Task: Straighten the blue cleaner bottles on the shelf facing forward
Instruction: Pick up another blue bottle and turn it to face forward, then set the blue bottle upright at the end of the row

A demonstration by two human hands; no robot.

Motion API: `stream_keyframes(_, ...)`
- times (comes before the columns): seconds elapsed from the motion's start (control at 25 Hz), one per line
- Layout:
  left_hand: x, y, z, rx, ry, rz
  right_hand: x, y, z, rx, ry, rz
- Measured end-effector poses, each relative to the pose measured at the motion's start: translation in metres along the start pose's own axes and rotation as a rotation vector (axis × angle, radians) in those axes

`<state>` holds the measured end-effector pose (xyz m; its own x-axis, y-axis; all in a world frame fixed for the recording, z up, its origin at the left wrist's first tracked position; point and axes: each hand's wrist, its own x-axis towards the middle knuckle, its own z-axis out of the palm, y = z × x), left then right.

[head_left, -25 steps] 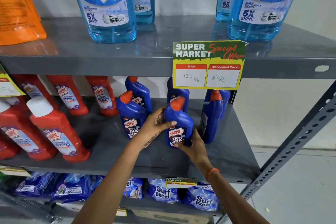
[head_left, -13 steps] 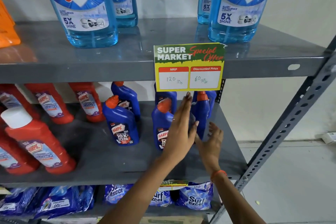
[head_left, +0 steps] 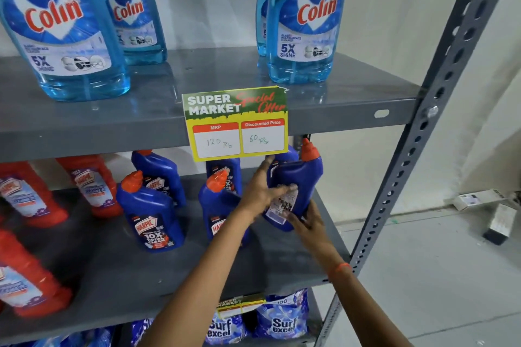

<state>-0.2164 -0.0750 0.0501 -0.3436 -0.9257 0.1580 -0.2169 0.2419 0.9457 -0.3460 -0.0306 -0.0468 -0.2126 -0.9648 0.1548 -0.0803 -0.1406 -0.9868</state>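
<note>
Both hands are on the rightmost blue Harpic bottle (head_left: 296, 186) at the right end of the middle shelf (head_left: 112, 270), and it is tipped: long axis leaning, orange cap (head_left: 308, 149) up and to the right, base down and to the left, apparently lifted or rocked off the shelf. Its back label (head_left: 283, 204), white with small print, faces the camera, so the front is turned away. The left hand (head_left: 262, 189) is spread across the bottle's left side, fingers wrapped over the label. The right hand (head_left: 306, 220) cups the base from below and to the right, an orange band (head_left: 339, 267) on that wrist. Just to the left stands another blue Harpic bottle (head_left: 218, 205), upright, partly hidden behind the left forearm, and further left a third (head_left: 152, 220) stands upright with its "10X" front label facing forward. More blue bottles stand behind them. The yellow price tag (head_left: 236, 124) hangs from the shelf edge above, directly over the held bottle.
</note>
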Motion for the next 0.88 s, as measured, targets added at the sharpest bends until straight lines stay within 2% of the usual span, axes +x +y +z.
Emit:
stream_keyframes(0.08,0.01,0.004,-0.007,-0.071,-0.132,-0.013,-0.002,-0.014,-0.008,0.009,-0.048,-0.006)
stream_keyframes(0.16,0.014,0.003,-0.007,-0.072,-0.128,0.015,-0.002,-0.023,-0.017,0.004,-0.09,0.007)
stream_keyframes(0.28,0.006,-0.002,0.012,-0.067,0.148,-0.01,-0.004,-0.031,-0.018,-0.108,-0.044,0.031)
stream_keyframes(0.36,0.001,-0.005,0.027,0.007,0.353,-0.05,-0.006,-0.028,-0.005,-0.327,0.012,0.061)
stream_keyframes(0.44,-0.002,-0.007,0.038,0.109,0.458,-0.059,-0.011,-0.022,0.011,-0.542,0.036,0.115)
stream_keyframes(0.48,-0.004,-0.009,0.041,0.132,0.464,-0.049,-0.013,-0.02,0.015,-0.562,0.063,0.122)
stream_keyframes(0.56,-0.006,-0.014,0.041,0.034,0.384,-0.041,-0.015,-0.012,0.011,-0.391,0.092,0.096)
stream_keyframes(0.72,-0.003,-0.019,0.024,-0.585,-0.053,-0.1,-0.026,-0.012,-0.003,-0.021,0.088,-0.022)
stream_keyframes(0.8,-0.001,-0.022,0.019,-0.689,-0.216,-0.177,-0.028,-0.013,-0.008,0.11,0.027,-0.018)
stream_keyframes(0.88,0.004,-0.027,0.021,-0.659,-0.187,-0.202,-0.022,-0.01,-0.011,0.14,0.014,-0.006)
